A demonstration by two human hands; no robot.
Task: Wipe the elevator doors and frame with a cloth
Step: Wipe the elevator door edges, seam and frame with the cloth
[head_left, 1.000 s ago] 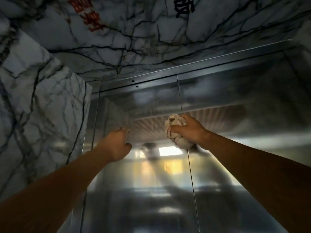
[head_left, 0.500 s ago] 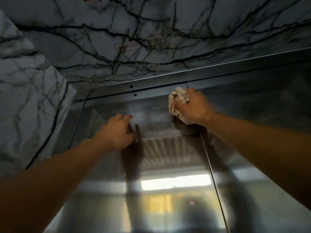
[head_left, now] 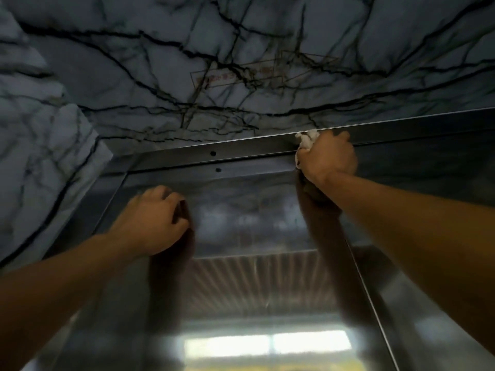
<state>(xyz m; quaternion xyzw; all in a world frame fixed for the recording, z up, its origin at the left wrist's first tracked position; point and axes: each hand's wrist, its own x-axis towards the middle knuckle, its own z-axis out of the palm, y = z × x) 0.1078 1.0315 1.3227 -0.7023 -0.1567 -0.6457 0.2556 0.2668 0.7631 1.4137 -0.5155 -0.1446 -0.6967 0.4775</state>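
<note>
hands: 2 | cloth: 1 | door panels: 2 | frame holes: 2

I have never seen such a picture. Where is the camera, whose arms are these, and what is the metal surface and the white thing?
The camera sits on a person's head and looks up along their own two bare arms. The shiny metal is a pair of closed elevator doors with the frame above them, under a marble wall. The right hand grips a crumpled white cloth and presses it against the top frame. The left hand holds nothing; it rests on the left door.
</note>
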